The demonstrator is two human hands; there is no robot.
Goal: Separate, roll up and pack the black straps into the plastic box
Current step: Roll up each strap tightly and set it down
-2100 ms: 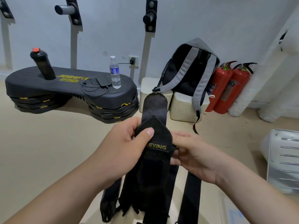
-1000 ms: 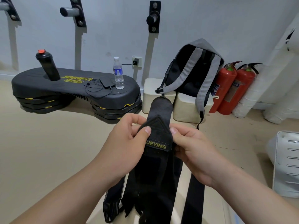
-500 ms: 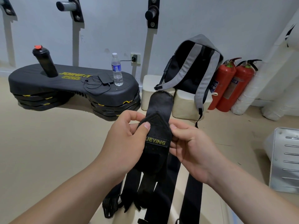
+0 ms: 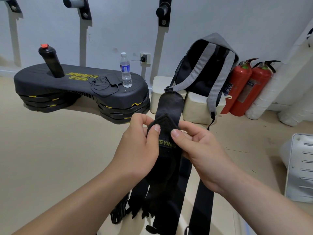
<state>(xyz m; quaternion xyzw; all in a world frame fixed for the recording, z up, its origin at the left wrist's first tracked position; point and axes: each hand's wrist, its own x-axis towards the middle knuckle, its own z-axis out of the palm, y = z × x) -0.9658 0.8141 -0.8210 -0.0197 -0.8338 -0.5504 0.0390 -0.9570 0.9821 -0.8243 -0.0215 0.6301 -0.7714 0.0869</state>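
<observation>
Right hand (image 4: 201, 150) shifted closer, thumb now pinching black straps (image 4: 169, 106) just above yellow label (image 4: 166, 145); left hand (image 4: 138, 150) gripped opposite edge, thumb above label too, fingers curled behind.

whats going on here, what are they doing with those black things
A person is holding a bunch of black straps up in front of them with both hands. The left hand grips the bundle with its thumb on the front, and the right hand pinches it by the yellow-lettered label. The loose ends hang down and nothing looks rolled yet. A backpack and a black step platform sit by the wall.
</observation>
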